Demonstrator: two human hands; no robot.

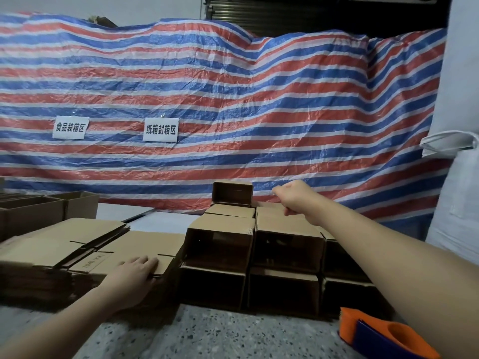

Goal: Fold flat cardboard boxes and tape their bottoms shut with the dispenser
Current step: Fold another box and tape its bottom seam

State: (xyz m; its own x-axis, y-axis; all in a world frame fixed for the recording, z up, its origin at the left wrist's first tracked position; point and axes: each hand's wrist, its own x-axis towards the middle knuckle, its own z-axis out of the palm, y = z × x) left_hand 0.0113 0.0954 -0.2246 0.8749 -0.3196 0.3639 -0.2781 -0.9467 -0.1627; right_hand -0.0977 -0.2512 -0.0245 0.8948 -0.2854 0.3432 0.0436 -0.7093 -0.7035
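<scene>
A stack of flat cardboard boxes (pixel 85 244) lies at the left on the speckled counter (pixel 220 335). My left hand (pixel 134 275) rests on the near right corner of the top flat box, fingers laid straight across it. Folded boxes (pixel 285 244) are piled on their sides in the middle, open ends facing me. My right hand (pixel 293 198) reaches over the top of that pile with its fingers curled and nothing visible in it. One small folded box (pixel 232 194) stands on the pile just left of that hand. The orange and blue tape dispenser (pixel 383 335) lies at the bottom right, under my right forearm.
A red, white and blue striped tarp (pixel 233 99) with two paper signs hangs close behind the counter. More open boxes (pixel 39 211) stand at the far left. A large white sack (pixel 456 203) fills the right side.
</scene>
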